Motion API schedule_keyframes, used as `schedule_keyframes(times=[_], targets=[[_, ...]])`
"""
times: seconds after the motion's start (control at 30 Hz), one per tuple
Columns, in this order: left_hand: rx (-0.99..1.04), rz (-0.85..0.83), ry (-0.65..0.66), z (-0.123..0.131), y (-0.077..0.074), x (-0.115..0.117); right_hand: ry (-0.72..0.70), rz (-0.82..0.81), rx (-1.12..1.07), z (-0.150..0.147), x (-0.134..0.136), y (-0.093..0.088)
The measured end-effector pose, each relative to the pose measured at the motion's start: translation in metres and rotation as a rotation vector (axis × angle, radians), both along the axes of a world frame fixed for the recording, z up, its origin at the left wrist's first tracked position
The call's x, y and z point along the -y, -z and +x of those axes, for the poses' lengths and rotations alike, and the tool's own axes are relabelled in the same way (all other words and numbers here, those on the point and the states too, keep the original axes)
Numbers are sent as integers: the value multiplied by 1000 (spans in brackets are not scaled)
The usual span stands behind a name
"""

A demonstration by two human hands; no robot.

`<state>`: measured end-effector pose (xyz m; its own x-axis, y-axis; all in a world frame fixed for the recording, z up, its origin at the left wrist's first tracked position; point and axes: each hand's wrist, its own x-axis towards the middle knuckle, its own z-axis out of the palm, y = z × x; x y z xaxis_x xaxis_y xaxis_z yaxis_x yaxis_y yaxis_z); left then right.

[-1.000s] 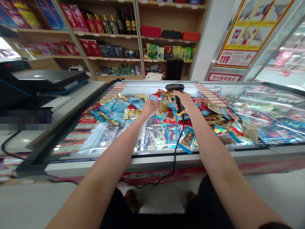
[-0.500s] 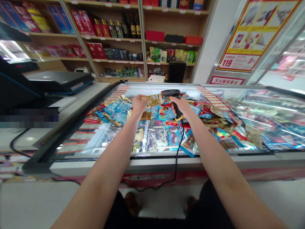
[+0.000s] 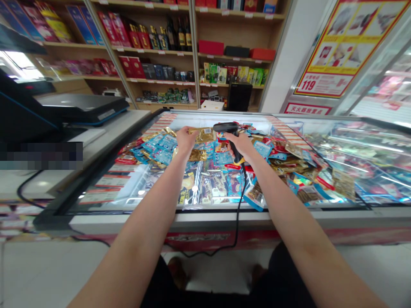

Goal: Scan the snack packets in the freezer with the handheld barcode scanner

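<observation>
My left hand point(image 3: 186, 139) pinches the left end of a gold snack packet point(image 3: 204, 136), whose white barcode label faces up. Wrapped around the handle of a black barcode scanner point(image 3: 226, 127) is my right hand point(image 3: 240, 144). The scanner's head points left, close to the packet's barcode end. Its black cable point(image 3: 240, 205) hangs over the front edge of the freezer. Beneath both hands, blue, red and gold snack packets point(image 3: 163, 149) lie in a loose pile on the glass lid point(image 3: 128, 188). More packets point(image 3: 308, 192) spread out to the right of my right forearm.
A chest freezer point(image 3: 289, 221) with goods under its glass stretches across the front. On the left, a counter point(image 3: 61, 179) carries a flat scale point(image 3: 86, 105) and a dark machine. Shelves point(image 3: 154, 51) of boxes and bottles stand behind. A poster point(image 3: 340, 51) hangs at the right.
My right hand has moved the scanner slightly left, nearer the gold packet. The packet has shifted a little to the left with my left hand. The whole view has moved slightly.
</observation>
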<state>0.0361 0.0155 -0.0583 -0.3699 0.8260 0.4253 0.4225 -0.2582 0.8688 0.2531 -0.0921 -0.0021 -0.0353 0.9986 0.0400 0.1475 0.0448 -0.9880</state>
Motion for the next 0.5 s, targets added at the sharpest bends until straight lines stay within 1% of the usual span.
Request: schedule_keyframes(times=[0.13,0.37,0.5], targets=[[0,3,-2,-1,1,0,1,-8,4,0,0,0],[21,-16,-7,0,-3,3,-16,-6,-4,1,2,-1],[38,-11,5,-1,-3,3,-20,-4,-27,0,3,-1]])
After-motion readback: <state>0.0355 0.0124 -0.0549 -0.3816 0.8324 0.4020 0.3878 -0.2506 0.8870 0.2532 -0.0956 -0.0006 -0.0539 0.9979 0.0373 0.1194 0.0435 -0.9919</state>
